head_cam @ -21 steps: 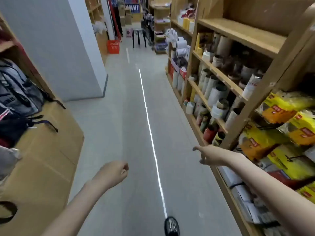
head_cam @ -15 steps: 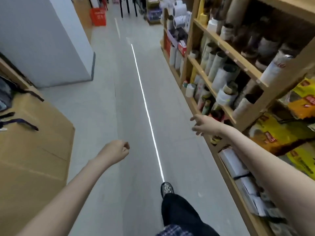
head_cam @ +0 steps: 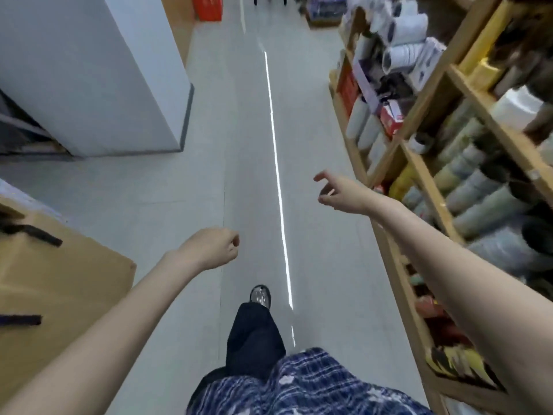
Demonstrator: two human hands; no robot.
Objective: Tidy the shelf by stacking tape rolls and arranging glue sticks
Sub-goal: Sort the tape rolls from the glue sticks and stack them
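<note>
2 hands hold nothing: left hand clenched, right hand released beside the shelf; approach underway, reaching for rolls comes next.

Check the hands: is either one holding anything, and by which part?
Nothing is held. The left hand is curled into a loose fist over the floor, with nothing visible in it. The right hand hangs with loosely spread fingers beside the shelf, touching nothing.
</note>
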